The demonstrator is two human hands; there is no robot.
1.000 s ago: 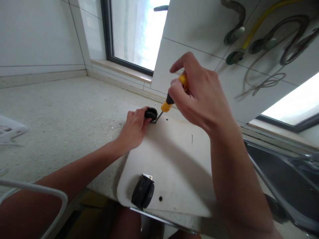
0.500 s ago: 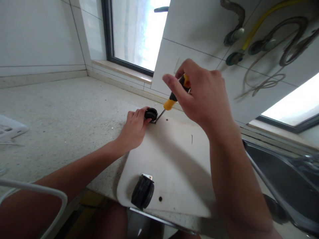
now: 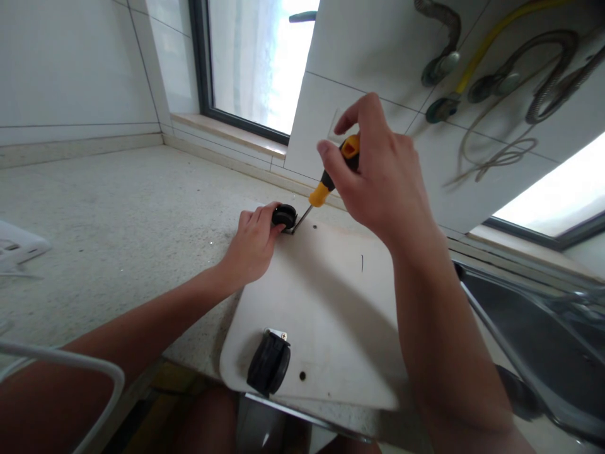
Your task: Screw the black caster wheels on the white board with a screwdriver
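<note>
My right hand [image 3: 385, 170] is around the yellow and black handle of a screwdriver [image 3: 319, 193], thumb and forefinger spread at its top. The shaft slants down to the left, its tip at the mounting plate of a black caster wheel [image 3: 285, 215]. My left hand [image 3: 253, 243] grips that caster at the far left corner of a white board [image 3: 326, 315]. Nearer to me a second black caster [image 3: 268, 364] sits on the board, a screw showing in its metal plate. The screw under the tip is too small to make out.
The board lies on a speckled countertop [image 3: 118, 208]. To the right is a metal sink [image 3: 520, 328]. A white device [image 3: 21, 246] lies at the left, and a white cable [image 3: 61, 353] loops over my left forearm. Pipes and a yellow hose [image 3: 482, 44] run along the tiled wall.
My right thumb and forefinger have opened away from the top of the screwdriver handle, and the handle appears turned. My left hand stays on the caster. The view has shifted slightly.
</note>
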